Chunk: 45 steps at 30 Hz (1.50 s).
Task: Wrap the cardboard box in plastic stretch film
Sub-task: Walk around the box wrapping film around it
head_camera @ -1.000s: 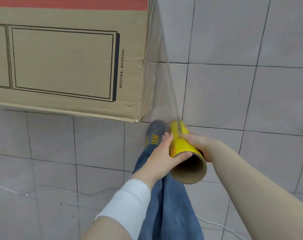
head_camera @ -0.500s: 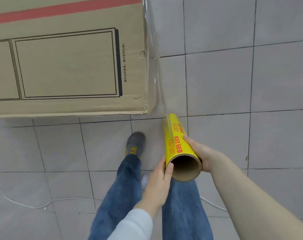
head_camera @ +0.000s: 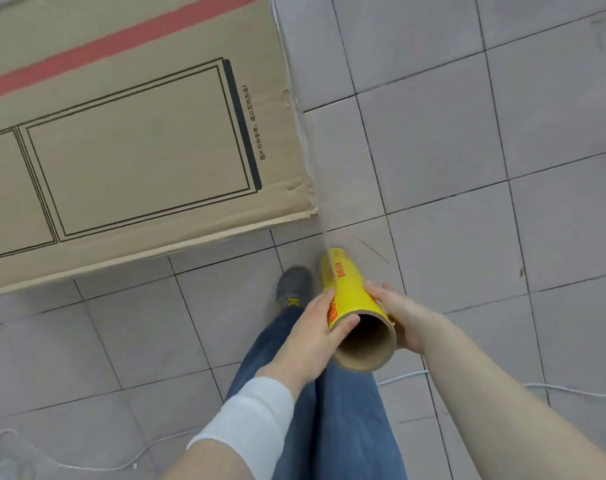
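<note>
film drawn off the box corner, roll held in both hands

the cardboard box lies flat on the tiled floor. it is broad, matt brown and printed with a red stripe and black outlines. its near right corner is crushed and ragged. the stretch film runs as a clear, glossy, nearly invisible sheet along the box's right edge, down to the roll just off that corner. the roll is a yellow-labelled cardboard tube with a hollow brown core.

the left hand is curled round the tube's open end, thumb at the rim. the right hand cups the far side, fingers wrapped under.

risks, as i judge them:
- the thin film could snag and tear on the crushed corner if pulled hard.
- let slack, it may bunch into a rope.
- a white cable lies on the floor away from the box, behind the feet, and could trip someone circling.
</note>
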Tool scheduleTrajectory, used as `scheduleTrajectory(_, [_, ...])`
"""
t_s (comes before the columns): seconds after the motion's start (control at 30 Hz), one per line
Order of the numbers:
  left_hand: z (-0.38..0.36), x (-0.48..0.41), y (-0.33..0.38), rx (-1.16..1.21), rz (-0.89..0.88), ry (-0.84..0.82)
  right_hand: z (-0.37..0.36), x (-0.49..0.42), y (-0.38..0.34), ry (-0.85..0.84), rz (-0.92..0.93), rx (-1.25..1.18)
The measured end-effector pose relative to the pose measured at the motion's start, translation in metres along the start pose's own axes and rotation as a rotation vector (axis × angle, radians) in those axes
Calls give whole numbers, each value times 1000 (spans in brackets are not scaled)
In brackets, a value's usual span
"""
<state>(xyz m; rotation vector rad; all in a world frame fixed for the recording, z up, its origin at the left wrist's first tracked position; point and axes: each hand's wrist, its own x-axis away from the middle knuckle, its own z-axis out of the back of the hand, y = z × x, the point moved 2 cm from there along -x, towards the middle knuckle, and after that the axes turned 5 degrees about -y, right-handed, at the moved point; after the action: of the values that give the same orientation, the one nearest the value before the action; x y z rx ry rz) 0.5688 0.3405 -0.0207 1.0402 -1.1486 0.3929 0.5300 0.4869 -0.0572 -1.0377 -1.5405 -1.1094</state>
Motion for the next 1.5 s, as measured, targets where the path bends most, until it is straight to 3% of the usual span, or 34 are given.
scheduleTrajectory(0.1, [-16,12,-7,97,13,58,-3,-8,7,-78,49,-94])
scheduleTrajectory(0.4, [-34,30,-33,148,85,-2,-17,-22,30,-87,56,103])
scheduleTrajectory(0.57, [1,29,-35,-163,17,-27,-41,-35,42,-13,-5,60])
scheduleTrajectory(0.87, [47,42,-62,-284,-98,-122,-80,-43,89,-44,84,-438])
scheduleTrajectory(1.0, [49,57,-89,-205,-48,-137,-118,-40,101,-186,60,-660])
scheduleTrajectory(1.2, [68,75,-122,-241,75,-217,-151,-48,100,-123,9,-479])
scheduleTrajectory(1.33, [77,73,-116,-268,5,-229,-177,-61,100,-132,26,-419])
scheduleTrajectory(1.5, [85,73,-119,-511,-54,-197,-179,-70,112,-50,39,-440])
